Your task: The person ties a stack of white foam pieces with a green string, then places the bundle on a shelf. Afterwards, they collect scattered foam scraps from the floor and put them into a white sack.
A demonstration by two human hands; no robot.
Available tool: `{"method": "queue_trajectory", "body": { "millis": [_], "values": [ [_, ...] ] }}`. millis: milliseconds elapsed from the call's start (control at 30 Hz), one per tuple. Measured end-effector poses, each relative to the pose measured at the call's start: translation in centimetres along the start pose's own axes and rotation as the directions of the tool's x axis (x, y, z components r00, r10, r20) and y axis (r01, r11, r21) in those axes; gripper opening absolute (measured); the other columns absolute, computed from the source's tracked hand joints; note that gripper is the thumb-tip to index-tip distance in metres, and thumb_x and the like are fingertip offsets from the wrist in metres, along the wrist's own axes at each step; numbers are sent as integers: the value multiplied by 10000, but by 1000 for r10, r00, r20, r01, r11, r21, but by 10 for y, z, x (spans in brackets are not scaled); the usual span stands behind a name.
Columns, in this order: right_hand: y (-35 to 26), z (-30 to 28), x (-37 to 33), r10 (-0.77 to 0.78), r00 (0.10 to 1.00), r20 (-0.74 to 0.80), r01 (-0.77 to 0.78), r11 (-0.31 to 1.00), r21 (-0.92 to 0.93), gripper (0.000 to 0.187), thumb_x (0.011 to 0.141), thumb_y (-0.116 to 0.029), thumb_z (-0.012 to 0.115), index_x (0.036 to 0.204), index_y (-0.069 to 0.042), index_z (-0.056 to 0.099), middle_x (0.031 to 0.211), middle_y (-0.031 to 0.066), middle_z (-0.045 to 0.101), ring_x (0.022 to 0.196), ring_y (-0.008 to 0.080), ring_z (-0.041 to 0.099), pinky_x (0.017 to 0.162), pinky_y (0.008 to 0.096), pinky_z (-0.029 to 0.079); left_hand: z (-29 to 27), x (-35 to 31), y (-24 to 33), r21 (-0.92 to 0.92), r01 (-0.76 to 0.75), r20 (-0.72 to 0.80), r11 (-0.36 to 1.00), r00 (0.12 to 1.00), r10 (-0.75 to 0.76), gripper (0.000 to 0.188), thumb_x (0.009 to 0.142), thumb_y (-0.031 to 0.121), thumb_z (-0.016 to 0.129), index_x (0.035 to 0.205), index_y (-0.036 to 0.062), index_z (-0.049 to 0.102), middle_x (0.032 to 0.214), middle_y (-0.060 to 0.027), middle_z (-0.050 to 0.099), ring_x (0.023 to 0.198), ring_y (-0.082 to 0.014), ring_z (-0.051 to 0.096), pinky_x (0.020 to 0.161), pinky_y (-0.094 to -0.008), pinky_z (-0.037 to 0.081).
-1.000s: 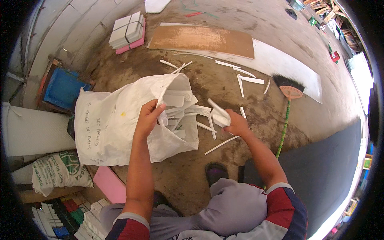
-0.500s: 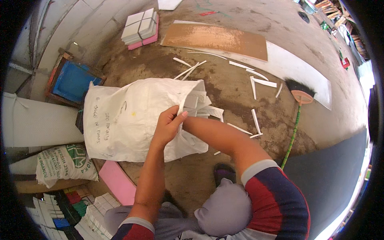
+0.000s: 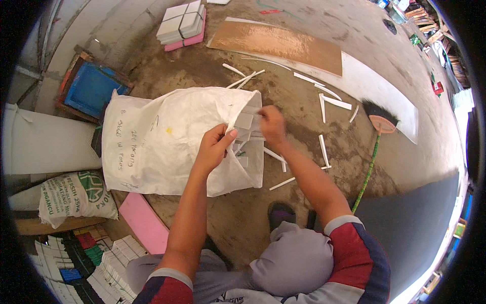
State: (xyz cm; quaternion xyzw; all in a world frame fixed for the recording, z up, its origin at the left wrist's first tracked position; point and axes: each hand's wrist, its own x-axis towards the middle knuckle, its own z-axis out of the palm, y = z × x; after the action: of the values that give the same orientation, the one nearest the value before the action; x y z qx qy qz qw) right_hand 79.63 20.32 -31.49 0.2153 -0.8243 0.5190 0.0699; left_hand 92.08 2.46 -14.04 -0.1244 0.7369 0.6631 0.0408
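A large white woven sack (image 3: pixel 152 147) with handwriting lies on its side, its mouth facing right. My left hand (image 3: pixel 213 147) is closed on the near fold of the sack's rim, thumb on top. Flat white and pale grey offcuts (image 3: pixel 244 121) show inside the mouth. My right hand (image 3: pixel 272 125), slightly blurred, is at the mouth beside these offcuts. Its fingers are curled, and whatever they hold is hidden.
White strips (image 3: pixel 324 109) litter the stained floor beyond the sack. A broom (image 3: pixel 377 137) lies at right by a long white sheet (image 3: pixel 379 86) and a brown board (image 3: pixel 278 48). A pink slab (image 3: pixel 144 223), strapped stack (image 3: pixel 181 25) and blue framed panel (image 3: pixel 93 99) lie around.
My right hand has come out of the sack's mouth, from deep inside to its right edge. The left hand keeps its hold on the rim, and the mouth hangs wider.
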Motion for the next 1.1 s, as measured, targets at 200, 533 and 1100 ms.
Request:
{"method": "queue_trajectory", "body": {
  "millis": [200, 533, 1100],
  "values": [
    [19, -64, -48, 186, 916, 355, 33, 847, -530, 391, 831, -175, 701, 1209, -77, 680, 1176, 153, 651, 1138, 369, 590, 978, 467, 500, 19, 18, -12, 4, -7, -1, 1000, 1000, 7, 360, 1019, 300, 665, 752, 112, 513, 657, 84, 431, 545, -30, 379, 475, -248, 305],
    [-15, -98, -90, 480, 817, 320, -209, 763, -611, 724, 740, -463, 868, 1237, -20, 582, 1141, 221, 682, 1067, 414, 666, 911, 523, 541, 21, 17, -4, 32, 25, -15, 999, 1000, -25, 322, 1022, 288, 658, 779, 108, 548, 657, 78, 446, 543, -30, 392, 473, -250, 309],
    [-18, -93, -84, 683, 683, 258, -456, 675, -579, 433, 737, -327, 772, 1057, -44, 702, 1018, 217, 732, 987, 402, 709, 872, 511, 560, 31, 20, -14, -14, -5, 16, 1000, 1000, 6, 332, 1018, 298, 664, 767, 121, 538, 648, 89, 430, 530, -27, 378, 467, -243, 314]
  ]
}}
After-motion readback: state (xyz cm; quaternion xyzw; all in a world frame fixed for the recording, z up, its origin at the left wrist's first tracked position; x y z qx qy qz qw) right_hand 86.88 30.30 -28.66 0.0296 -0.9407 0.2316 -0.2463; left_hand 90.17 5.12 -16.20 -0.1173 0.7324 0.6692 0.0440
